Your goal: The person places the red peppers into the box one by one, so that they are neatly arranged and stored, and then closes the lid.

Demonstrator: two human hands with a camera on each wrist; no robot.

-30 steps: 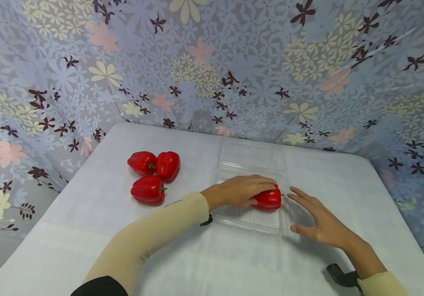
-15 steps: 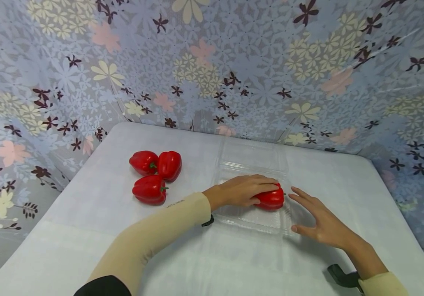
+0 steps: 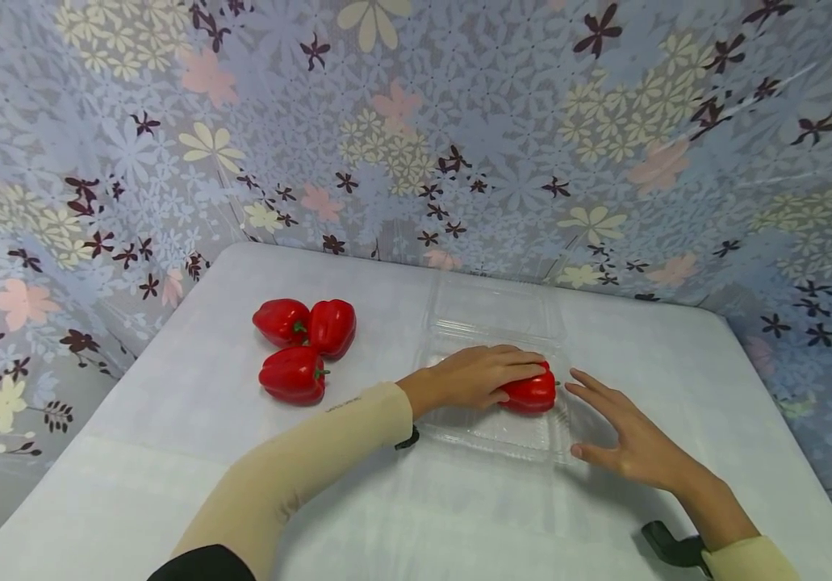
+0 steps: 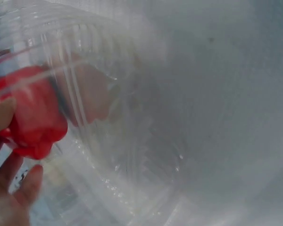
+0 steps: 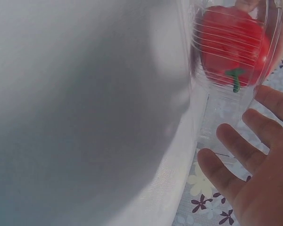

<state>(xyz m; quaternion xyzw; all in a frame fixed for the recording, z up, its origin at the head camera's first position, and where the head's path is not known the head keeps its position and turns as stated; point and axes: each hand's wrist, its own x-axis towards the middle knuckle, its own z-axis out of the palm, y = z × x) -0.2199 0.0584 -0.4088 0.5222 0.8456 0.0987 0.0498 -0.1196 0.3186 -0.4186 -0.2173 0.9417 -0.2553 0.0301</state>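
Observation:
In the head view, a red bell pepper (image 3: pixel 534 394) with a short green stem lies in the right part of a clear plastic clamshell container (image 3: pixel 488 446). My left hand (image 3: pixel 470 378) grips it from the left, fingers over the top and thumb at the near side. Just right of the container, my right hand (image 3: pixel 626 436) is held with fingers spread, touching nothing that I can make out. Through the ribbed clear wall, the right wrist view shows the pepper (image 5: pixel 231 44) stem-end first, apart from the right fingertips. The left wrist view shows the pepper (image 4: pixel 35 113) between left-hand fingers.
Three more red bell peppers (image 3: pixel 292 375) lie clustered on the left of the white-covered table (image 3: pixel 357 516). The container's clear lid (image 3: pixel 491 308) lies folded back toward the far edge. A flower-patterned cloth (image 3: pixel 416 121) hangs behind the table.

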